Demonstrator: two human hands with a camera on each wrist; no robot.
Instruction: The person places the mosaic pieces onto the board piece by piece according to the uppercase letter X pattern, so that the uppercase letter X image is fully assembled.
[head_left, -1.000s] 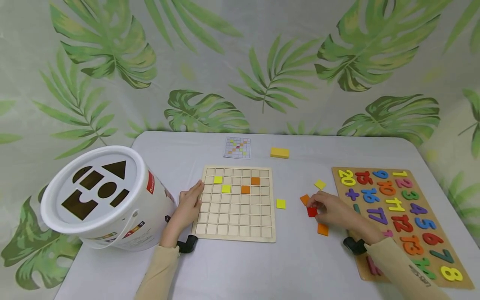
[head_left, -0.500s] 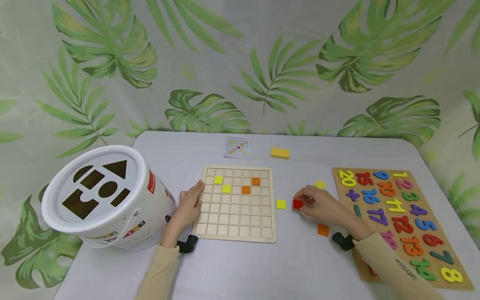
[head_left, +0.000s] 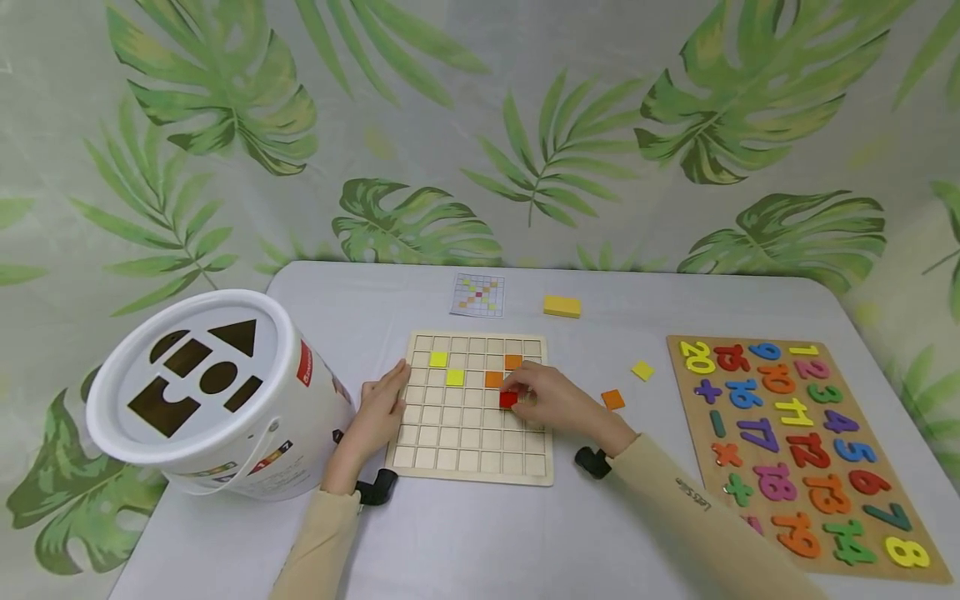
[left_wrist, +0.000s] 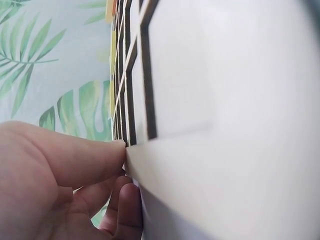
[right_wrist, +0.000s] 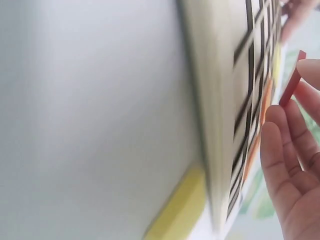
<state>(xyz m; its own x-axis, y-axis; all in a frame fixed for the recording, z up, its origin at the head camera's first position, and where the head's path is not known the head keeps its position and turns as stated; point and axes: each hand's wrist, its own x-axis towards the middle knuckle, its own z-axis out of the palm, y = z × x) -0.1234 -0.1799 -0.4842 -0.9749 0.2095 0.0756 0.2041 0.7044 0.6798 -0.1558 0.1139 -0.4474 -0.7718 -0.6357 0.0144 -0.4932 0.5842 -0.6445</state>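
Over the wooden grid board (head_left: 472, 467), right hand (head_left: 551, 402) pinches a flat red square tile (head_left: 507, 400).

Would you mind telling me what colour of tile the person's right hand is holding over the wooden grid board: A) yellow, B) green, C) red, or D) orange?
C: the right hand pinches a red tile above the wooden grid board, just below the two orange tiles already set in it; the right wrist view shows the same red tile on edge between the fingertips.
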